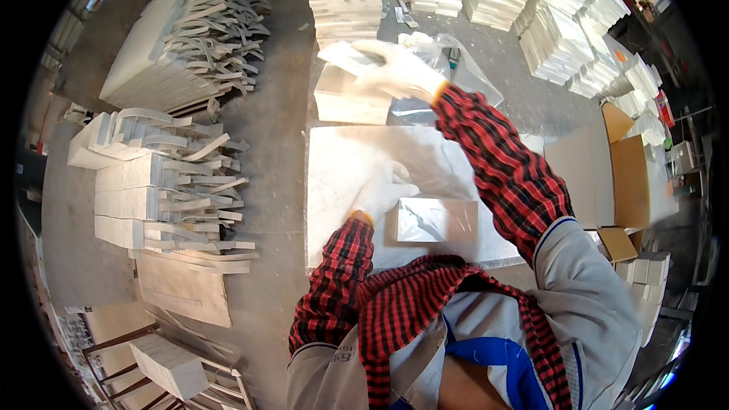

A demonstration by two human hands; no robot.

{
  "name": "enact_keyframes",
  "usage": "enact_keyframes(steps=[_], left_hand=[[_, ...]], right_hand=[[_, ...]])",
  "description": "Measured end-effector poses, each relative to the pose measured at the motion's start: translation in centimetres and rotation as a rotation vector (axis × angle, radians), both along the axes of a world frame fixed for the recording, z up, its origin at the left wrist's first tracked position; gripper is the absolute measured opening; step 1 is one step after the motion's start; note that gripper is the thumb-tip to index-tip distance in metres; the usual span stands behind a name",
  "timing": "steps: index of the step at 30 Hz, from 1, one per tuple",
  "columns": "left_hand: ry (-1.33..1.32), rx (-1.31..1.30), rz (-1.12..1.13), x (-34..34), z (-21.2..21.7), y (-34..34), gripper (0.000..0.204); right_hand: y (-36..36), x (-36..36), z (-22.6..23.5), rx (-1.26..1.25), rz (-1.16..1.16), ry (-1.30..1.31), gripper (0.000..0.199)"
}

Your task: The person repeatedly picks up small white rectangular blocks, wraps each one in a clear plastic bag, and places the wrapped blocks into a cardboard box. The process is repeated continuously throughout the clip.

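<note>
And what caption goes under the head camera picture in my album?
White-gloved right hand at a pale stack, left hand near a shiny block on a white surface.

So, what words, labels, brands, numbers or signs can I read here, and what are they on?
Dark lettering on the grey shirt, by the left sleeve: small and partly cut off, so I can't quote it reliably.
Film-wrapped box: no text that I can see.
White stacks: none I can make out.
Right edge of the view: too small and blurred.
</note>
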State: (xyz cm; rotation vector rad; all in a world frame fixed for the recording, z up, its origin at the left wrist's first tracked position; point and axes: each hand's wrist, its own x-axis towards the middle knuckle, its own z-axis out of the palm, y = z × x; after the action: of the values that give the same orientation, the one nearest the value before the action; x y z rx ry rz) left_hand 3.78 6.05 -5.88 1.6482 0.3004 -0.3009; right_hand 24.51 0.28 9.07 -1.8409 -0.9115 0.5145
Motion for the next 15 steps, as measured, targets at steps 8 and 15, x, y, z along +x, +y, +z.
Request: enact_keyframes(steps=[8, 15], left_hand=[[0.004, -0.134, 0.076, -1.0, -0.8, 0.0, 0.049], [0.021, -0.143, -0.003, -0.4, 1.2, 0.0, 0.022]], right_hand=[[-18.8, -15.6, 1.9, -0.204, 0.198, -0.545, 0.077], [-19.8, -20.4, -2.0, -0.355, 0.139, -0.556, 0.074]])
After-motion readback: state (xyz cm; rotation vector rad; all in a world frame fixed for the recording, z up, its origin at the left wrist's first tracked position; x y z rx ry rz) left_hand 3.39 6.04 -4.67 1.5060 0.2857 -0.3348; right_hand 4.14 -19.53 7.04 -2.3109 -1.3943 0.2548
